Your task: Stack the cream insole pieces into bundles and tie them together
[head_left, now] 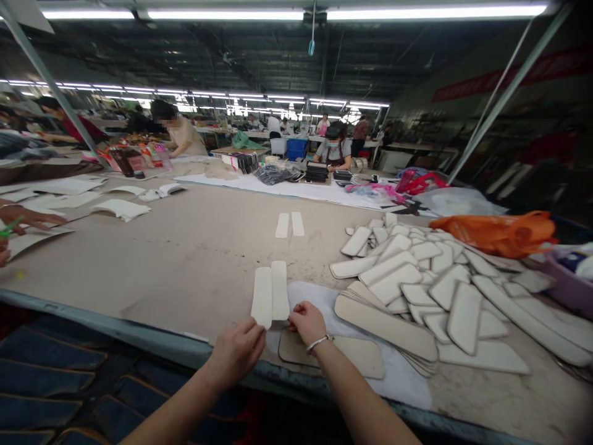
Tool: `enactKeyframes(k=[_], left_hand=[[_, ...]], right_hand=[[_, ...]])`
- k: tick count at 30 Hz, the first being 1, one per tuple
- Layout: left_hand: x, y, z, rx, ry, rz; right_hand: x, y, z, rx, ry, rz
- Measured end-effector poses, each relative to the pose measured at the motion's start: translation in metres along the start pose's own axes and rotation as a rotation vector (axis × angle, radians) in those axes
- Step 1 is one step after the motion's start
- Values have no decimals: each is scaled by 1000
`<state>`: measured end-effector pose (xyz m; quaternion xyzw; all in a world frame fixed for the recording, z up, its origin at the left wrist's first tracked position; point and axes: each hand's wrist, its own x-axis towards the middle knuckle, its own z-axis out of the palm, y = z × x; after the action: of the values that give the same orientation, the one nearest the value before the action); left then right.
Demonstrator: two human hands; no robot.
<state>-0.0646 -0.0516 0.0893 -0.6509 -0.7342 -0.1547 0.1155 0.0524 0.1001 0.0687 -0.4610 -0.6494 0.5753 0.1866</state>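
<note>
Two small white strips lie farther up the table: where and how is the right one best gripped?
Probably by the near end of the right strip, coming from the near side with thumb and fingertip on its long edges. It lies flat, pointing away, and its gap from the left strip widens toward that end.

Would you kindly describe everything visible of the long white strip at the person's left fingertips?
The long white strip is narrow and smooth-looking, with rounded far corners, perhaps card or thin board. It points away from the person at the near side of the grey-brown tabletop; whether it is lifted is unclear. The left hand pinches its near end. A similar white strip sits close along its right side.
</note>
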Motion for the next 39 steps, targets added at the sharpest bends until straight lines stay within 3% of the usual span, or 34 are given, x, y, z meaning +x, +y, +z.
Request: enactKeyframes(k=[5, 9, 12, 15, 20, 28, 35, 39], left_hand=[[3, -20, -11, -121, 94, -163], [-1, -38, -22, -157, 185, -256], [-5, -29, -20, -104, 159, -179], [-4, -5, -7, -78, 93, -82], [12, 19, 15, -12, 11, -64], [21, 2, 12, -20, 46, -80], [22, 5, 20, 45, -1, -44], [24, -3, 21, 62, 74, -89]], right_hand=[[13, 0, -7, -224, 126, -135], [26, 1, -15, -292, 171, -146], [30, 2, -14, -264, 147, -120], [28, 4, -8, -209, 101, -89], [25, 3, -6, -164, 55, -86], [35, 4, -6, -132, 99, -79], [33, 4, 0, -147, 49, -80], [34, -1, -6, -235, 95, -107]])
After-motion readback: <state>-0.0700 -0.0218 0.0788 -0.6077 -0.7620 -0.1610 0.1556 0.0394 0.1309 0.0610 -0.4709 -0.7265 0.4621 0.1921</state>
